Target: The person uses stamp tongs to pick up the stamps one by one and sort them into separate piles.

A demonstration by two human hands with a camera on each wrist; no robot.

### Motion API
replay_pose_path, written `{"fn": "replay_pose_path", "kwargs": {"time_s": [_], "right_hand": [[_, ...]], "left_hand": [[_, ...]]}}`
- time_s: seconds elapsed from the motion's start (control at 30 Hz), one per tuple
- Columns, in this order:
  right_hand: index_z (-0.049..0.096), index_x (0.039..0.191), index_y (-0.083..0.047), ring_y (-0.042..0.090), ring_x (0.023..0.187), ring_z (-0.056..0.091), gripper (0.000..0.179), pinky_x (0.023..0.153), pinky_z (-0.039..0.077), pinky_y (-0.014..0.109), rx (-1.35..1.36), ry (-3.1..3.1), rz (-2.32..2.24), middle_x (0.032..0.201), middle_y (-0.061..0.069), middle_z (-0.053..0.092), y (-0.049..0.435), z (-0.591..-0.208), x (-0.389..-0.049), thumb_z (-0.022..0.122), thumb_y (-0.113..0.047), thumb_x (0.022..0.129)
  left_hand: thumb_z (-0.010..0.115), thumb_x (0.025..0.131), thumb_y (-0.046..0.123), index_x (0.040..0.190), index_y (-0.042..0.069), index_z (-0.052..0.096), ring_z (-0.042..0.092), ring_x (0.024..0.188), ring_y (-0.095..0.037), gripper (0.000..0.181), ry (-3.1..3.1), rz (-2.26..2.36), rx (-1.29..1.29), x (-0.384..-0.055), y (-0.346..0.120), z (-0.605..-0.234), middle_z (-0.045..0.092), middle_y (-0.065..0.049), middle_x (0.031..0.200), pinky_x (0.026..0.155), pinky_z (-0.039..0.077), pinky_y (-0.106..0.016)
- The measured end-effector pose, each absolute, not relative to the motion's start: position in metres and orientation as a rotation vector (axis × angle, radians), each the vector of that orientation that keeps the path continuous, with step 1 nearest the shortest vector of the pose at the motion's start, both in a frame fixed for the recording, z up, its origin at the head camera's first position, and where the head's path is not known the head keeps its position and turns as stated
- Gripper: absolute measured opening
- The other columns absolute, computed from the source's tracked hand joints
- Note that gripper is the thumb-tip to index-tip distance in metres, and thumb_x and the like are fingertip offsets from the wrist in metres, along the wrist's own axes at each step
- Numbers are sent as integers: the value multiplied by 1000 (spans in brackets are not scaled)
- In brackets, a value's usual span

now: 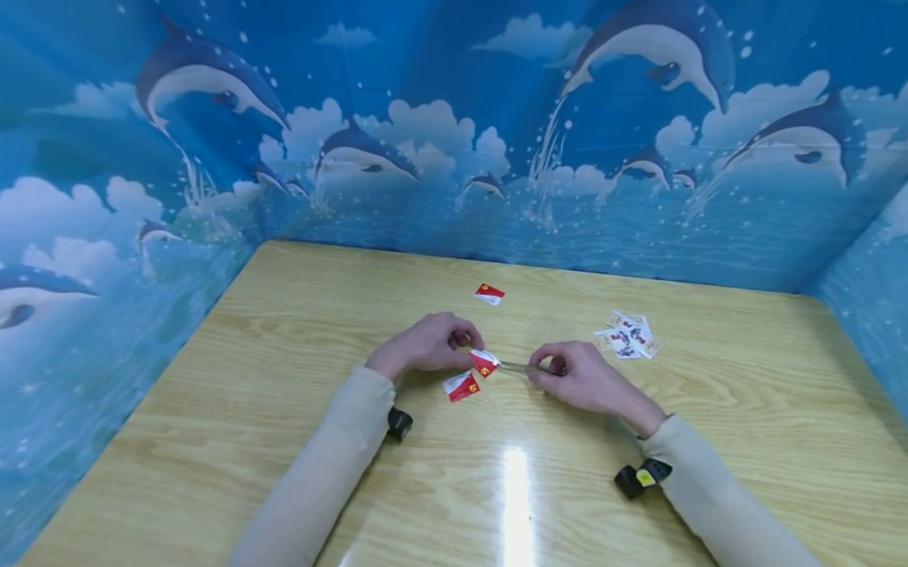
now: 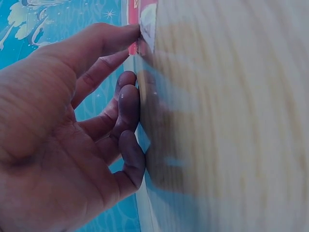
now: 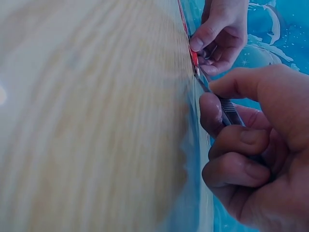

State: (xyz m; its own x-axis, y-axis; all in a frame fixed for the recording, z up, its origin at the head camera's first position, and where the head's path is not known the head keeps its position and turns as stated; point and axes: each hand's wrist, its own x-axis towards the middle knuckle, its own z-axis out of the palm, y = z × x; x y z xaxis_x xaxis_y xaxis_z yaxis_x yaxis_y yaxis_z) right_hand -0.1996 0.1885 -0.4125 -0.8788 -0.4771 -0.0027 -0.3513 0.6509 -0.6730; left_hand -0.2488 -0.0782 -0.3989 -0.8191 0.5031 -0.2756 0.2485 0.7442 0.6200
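Observation:
My right hand (image 1: 582, 375) grips a pair of metal tweezers (image 1: 522, 368) with a ridged grip (image 3: 227, 107). Their tips point left and meet the edge of a small red-and-white card with a yellow emblem (image 1: 484, 365). Thumb and forefinger of my left hand (image 1: 433, 343) pinch that card at its left side, low over the table. In the left wrist view its other fingers (image 2: 129, 106) curl loosely beside the tabletop. A second red-and-white card (image 1: 462, 388) lies just below the pinched one, nearer to me.
Farther back on the wooden table (image 1: 333, 296) lies another red-and-white card (image 1: 489, 294). To the right of my right hand is a loose pile of white printed cards (image 1: 629, 338). A blue dolphin-print curtain (image 1: 442, 191) stands behind the table and along its sides.

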Motion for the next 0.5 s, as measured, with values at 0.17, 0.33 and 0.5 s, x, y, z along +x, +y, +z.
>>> {"fn": "replay_pose_path", "kwargs": {"time_s": [0.17,0.33,0.5], "right_hand": [[75,104,-10,5,55,52,13,53,39,23,-708,2698,-1030,65,-6,64,188,-413,-200,69,-16,94],[75,104,-10,6,55,52,12,53,40,23,-707,2699,-1023,65,-6,64,189,-412,-200,70,-15,95],[75,103,-9,7,55,51,12,53,40,23,-706,2694,-1039,65,-4,62,189,-412,-201,70,-15,95]], "left_hand": [[77,91,24,109,23,73,56,106,-19,18,2511,807,581,-250,-78,-399,67,0,112,98,49,-37],[77,92,25,109,23,73,56,107,-19,18,2513,797,577,-249,-77,-398,67,0,113,99,49,-38],[78,92,24,110,23,73,57,107,-20,19,2521,788,573,-248,-77,-398,67,-1,114,100,49,-39]]}}
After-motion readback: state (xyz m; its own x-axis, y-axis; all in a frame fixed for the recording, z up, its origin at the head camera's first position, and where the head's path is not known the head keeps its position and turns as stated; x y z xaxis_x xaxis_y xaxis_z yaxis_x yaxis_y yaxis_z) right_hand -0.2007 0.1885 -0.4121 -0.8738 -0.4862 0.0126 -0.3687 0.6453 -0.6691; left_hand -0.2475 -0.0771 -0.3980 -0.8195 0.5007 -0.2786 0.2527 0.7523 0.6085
